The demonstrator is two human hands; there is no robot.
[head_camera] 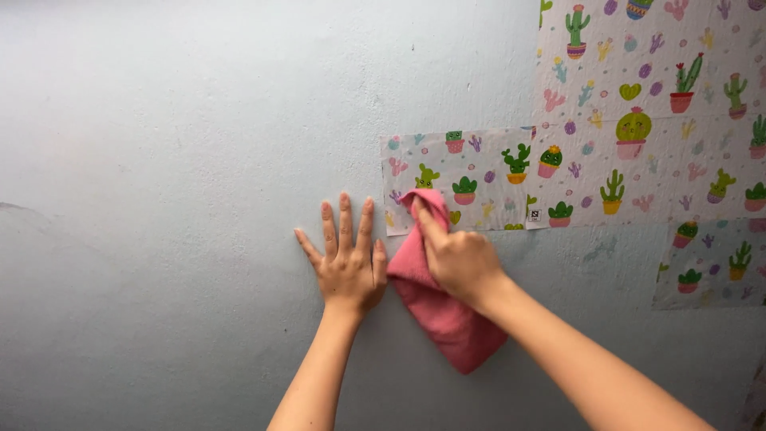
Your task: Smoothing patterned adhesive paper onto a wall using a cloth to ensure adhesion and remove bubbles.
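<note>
So the whole frame is basically a pale blue-grey wall [199, 120], and everything's easiest to place off the cactus-print paper [459, 179] stuck on it. That strip is the low left end of a bigger patch of the same pattern, which climbs up and to the right; another piece sits lower right, well apart.

The pink cloth [443, 307] hangs from the strip's bottom left corner down onto bare wall. The right hand [459, 259] has its grip closed on the cloth, index finger stretched up and pressing the cloth's top onto that corner. Looks like the smoothing-down step, working the edge flat. A further stroke would need steady pressure along the strip, toward the right.

The left hand [347, 255] is just left of the strip, flat on the wall, fingers spread wide, holding nothing, touching the cloth's edge. Nothing much blocks the way.
</note>
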